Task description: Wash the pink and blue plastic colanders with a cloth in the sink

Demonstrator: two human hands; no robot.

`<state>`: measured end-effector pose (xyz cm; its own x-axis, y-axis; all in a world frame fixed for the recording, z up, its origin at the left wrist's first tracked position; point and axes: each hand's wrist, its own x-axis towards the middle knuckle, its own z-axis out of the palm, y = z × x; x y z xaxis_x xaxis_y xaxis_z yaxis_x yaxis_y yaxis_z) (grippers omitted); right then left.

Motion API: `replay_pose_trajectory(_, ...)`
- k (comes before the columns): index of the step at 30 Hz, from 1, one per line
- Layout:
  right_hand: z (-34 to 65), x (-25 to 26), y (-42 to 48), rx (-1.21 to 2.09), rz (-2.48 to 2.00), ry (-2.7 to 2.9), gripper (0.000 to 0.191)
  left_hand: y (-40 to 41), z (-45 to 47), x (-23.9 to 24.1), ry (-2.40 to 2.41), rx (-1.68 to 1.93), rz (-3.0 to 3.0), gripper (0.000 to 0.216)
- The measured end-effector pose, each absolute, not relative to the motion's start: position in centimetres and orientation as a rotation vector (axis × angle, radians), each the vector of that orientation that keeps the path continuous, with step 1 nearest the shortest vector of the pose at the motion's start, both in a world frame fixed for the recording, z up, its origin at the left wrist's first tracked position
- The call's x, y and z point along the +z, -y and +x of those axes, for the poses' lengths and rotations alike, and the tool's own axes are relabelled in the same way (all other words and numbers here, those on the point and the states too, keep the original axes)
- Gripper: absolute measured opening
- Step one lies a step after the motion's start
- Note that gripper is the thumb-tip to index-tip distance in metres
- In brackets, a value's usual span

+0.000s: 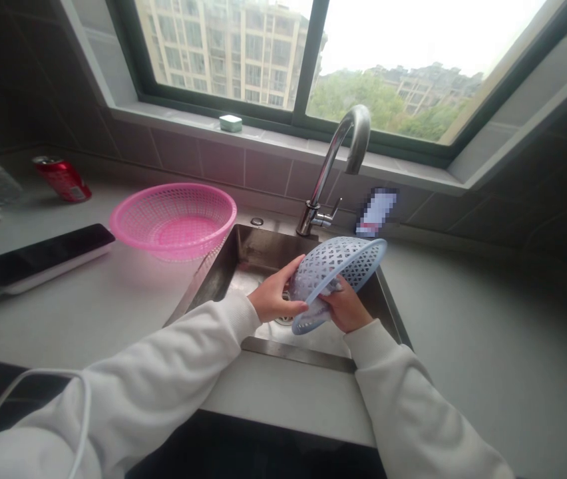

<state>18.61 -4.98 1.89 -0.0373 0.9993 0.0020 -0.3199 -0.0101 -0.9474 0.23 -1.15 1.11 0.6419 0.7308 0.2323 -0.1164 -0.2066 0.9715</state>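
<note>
From here I see my left hand (276, 293) with its grip clamped on the rim and outer wall of a blue perforated colander (316, 269), tilted over the stainless-steel sink (293, 350). My right hand (347, 307) is at its inner side; I cannot tell whether that grip is closed. A pink plastic basket (174, 229) stands on the worktop (463, 299).

Hands (274, 294) on blue colander (317, 263), over sink (266, 247)
</note>
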Motion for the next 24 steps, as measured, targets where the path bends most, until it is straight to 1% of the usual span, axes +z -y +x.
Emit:
replay_pose_trajectory(6,19.23,2.24,4.91,1.367,-0.88,0.836,0.037,1.26,0.2,1.32,-0.483,0.773,1.61,0.116)
replay_pose_trajectory(11,18.76,1.99,5.13,1.413,-0.957,1.004,0.048,1.16,0.11,1.2,-0.491,0.804,1.555,0.118)
replay_pose_trajectory(15,19.01,2.19,4.77,1.328,-0.925,0.915,0.047,0.77,0.2,0.86,-0.514,0.86,1.445,0.125)
replay_pose_trajectory(19,19.32,2.42,4.47,1.29,-0.892,0.79,0.043,0.96,0.44,0.91,-0.503,0.779,1.488,0.118)
replay_pose_trajectory(24,18.99,1.7,4.7,1.334,-0.953,0.95,0.047,1.38,0.47,1.29,-0.56,0.821,1.53,0.115)
